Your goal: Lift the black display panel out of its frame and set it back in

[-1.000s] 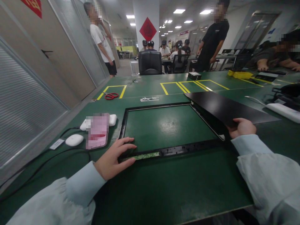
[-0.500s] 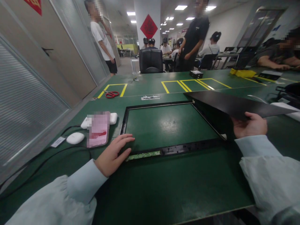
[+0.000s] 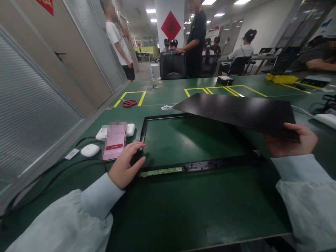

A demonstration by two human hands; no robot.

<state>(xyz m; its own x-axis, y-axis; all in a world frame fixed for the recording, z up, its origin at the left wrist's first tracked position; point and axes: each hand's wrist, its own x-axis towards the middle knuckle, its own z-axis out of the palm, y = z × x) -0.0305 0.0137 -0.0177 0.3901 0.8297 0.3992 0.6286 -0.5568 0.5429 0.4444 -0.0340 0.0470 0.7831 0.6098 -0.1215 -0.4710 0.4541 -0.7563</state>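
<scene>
Now, left hand [image 3: 126, 166]: fingers spread and loose, gripping nothing; tips rest on the near-left corner of the black frame [image 3: 210, 163], about 8 o'clock from the frame's middle.
Right hand [image 3: 291, 140]: clamped on the near-right corner of the black panel [image 3: 236, 108], thumb on top, fingers under it.
Black panel: flat dark sheet held up off the table, tilted, hanging over the frame's right and far side, roughly 2 o'clock from frame centre; far-left corner pokes past the frame's far rail. Can't tell if any edge touches the frame.
Black frame: open rectangle lying flat on the green table [image 3: 183, 210], green mat showing through the middle.
Circuit strip [image 3: 160, 172]: thin green board along the frame's near rail, just right of the left fingertips.
Phone [image 3: 114, 141]: pink screen, flat on the table at 9 o'clock from the frame, just beside the left hand.
White cases: one [image 3: 90, 150] left of the phone, another [image 3: 130, 129] behind it.
Cable [image 3: 52, 178]: black, runs across the table at 8 o'clock.
Scissors [image 3: 129, 103]: red handles, 11 o'clock, inside a yellow tape box [image 3: 130, 93].
Office chair [image 3: 172, 65]: black, at the table's far edge, 12 o'clock.
Other people: one in a white shirt [image 3: 119, 38] standing at 11 o'clock, one in black [image 3: 195, 38] behind the chair.
</scene>
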